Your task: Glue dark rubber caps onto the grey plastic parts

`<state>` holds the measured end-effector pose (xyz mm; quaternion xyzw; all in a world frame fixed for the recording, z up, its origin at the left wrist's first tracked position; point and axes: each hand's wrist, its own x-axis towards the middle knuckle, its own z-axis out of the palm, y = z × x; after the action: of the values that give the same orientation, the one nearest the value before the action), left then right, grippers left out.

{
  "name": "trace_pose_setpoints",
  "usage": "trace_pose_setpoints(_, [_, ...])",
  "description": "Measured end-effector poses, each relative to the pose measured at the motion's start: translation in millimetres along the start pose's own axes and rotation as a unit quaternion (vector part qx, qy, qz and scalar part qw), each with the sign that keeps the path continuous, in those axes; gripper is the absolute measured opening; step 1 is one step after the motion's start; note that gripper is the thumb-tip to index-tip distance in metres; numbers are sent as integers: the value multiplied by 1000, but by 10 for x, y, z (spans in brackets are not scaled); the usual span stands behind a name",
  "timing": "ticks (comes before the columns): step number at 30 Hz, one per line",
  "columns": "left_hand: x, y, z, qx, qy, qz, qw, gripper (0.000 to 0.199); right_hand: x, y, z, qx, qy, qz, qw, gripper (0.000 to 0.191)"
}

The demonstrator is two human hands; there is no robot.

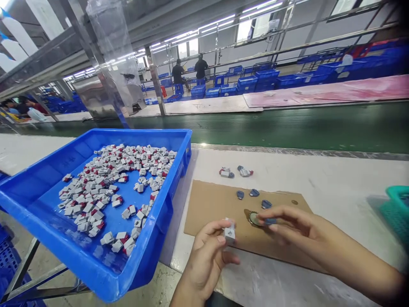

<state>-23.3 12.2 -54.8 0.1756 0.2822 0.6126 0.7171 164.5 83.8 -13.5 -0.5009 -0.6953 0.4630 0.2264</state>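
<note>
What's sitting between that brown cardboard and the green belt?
In the head view, two small pieces, whitish with red and blue parts, lie on the white tabletop between the cardboard and the belt.

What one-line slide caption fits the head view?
Left hand holding a gray part, right hand over cardboard, beside a blue bin of small parts.

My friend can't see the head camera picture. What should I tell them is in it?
A person's left hand holds a small pale grey part, while the right hand is over a cardboard sheet by what looks like a small dish and dark blue pieces. At the left, a big blue tray holds many grey-and-red parts; a green strip runs behind the table.
</note>
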Motion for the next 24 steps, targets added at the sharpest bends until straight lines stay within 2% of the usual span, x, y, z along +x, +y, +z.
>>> trace_pose_setpoints(4, [-31, -12, 26, -4, 40, 11, 999, 18, -9, -28, -1, -106, 32, -51, 992, 23])
trace_pose_setpoints(7, [-40, -17, 56, 13, 86, 22, 996, 19, -3, -67, 4, -82, 36, -29, 996, 27])
trace_pose_setpoints(10, [-36, -12, 74, 4, 125, 47, 991, 33, 6, -96, 1, -50, 33, -10, 998, 28])
trace_pose_setpoints(14, [-28, -4, 68, 0, 153, 37, 987, 43, 29, -111, -30, -132, 44, -12, 990, 28])
trace_pose_setpoints(17, [-37, -17, 81, 29, 156, 39, 987, 47, 62, -100, -60, -240, 34, -66, 968, 22])
trace_pose_setpoints(20, [-47, -39, 114, 61, 146, 43, 986, 47, 91, -91, -72, -344, 11, -112, 932, 15])
trace_pose_setpoints(24, [-25, -51, 112, 70, 143, 62, 985, 45, 121, -141, -58, -442, -20, -92, 892, 15])
